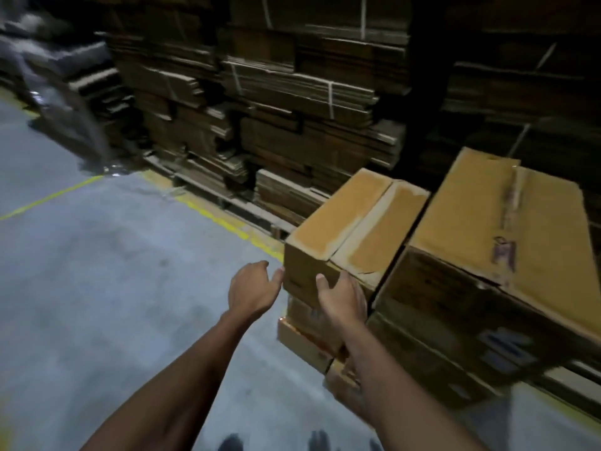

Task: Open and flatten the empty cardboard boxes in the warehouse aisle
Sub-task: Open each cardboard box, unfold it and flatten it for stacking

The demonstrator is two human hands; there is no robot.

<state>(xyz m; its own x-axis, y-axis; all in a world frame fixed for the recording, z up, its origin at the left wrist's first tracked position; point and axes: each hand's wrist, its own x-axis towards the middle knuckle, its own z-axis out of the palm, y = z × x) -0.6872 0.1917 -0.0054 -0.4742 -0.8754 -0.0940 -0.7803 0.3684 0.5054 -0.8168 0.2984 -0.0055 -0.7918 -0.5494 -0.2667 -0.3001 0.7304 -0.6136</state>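
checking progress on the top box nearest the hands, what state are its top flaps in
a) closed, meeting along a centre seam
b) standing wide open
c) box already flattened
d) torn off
a: the top box still stands full height on its stack, its two flaps lying flat and meeting along a centre seam.

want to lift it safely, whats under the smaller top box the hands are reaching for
The smaller top box sits on more stacked cardboard boxes, whose fronts show below it. The right hand covers part of that face; the bottom of the stack is hidden.
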